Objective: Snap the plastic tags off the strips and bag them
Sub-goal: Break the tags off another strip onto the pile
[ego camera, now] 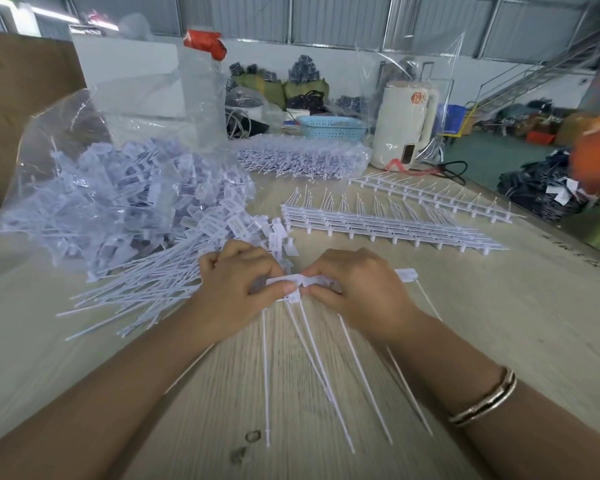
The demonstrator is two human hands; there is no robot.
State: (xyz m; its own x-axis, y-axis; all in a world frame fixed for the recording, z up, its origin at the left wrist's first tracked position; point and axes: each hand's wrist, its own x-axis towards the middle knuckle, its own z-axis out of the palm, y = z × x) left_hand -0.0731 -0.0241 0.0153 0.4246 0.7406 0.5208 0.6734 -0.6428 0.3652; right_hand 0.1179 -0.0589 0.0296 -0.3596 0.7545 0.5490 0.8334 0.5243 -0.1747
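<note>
Pinching one strip (300,281) between them, my left hand (238,289) and right hand (357,289) meet knuckles-up; loose tags (136,209) at ten o'clock; fingers hide the strip's ends.

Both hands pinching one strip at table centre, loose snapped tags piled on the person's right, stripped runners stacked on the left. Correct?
One thing is wrong: the sides are swapped. In the head view the loose tags are heaped on the person's left, spilling from a clear bag, and the stripped runners are stacked on the right. The rest holds: left hand and right hand both pinch one strip at table centre.
</note>
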